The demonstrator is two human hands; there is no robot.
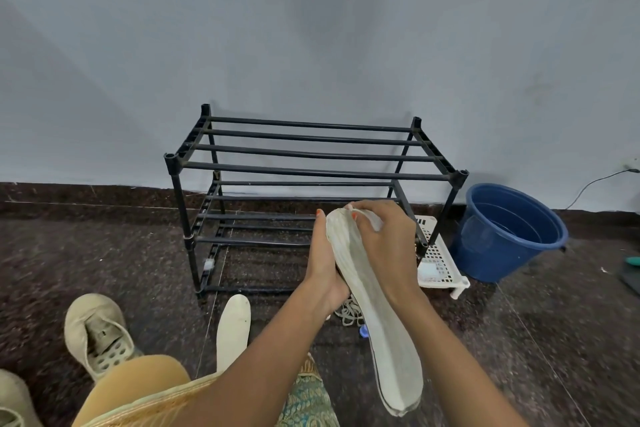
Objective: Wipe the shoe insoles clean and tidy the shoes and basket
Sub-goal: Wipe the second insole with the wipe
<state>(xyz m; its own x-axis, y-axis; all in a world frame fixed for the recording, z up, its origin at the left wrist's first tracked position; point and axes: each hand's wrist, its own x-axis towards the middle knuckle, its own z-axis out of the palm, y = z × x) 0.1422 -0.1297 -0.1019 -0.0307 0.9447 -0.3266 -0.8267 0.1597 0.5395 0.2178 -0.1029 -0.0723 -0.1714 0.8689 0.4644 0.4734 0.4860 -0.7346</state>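
Observation:
My left hand [325,270] grips a long pale insole [388,340] from underneath, near its upper end, in front of the shoe rack. My right hand [384,239] presses a white cloth [367,217] onto the top end of that insole, fingers curled round the cloth. A second cream insole [233,326] lies flat on the floor to the left. A beige shoe [98,334] without laces sits further left, and part of another beige shoe [14,399] shows at the bottom left corner. A white perforated basket [438,260] rests on the floor behind my right hand.
A black two-tier shoe rack [311,170] stands against the grey wall. A blue bucket [509,232] sits to its right. Loose shoelaces [349,312] and a small blue cap [363,331] lie on the dark floor under my hands. My knee [138,385] is at the bottom.

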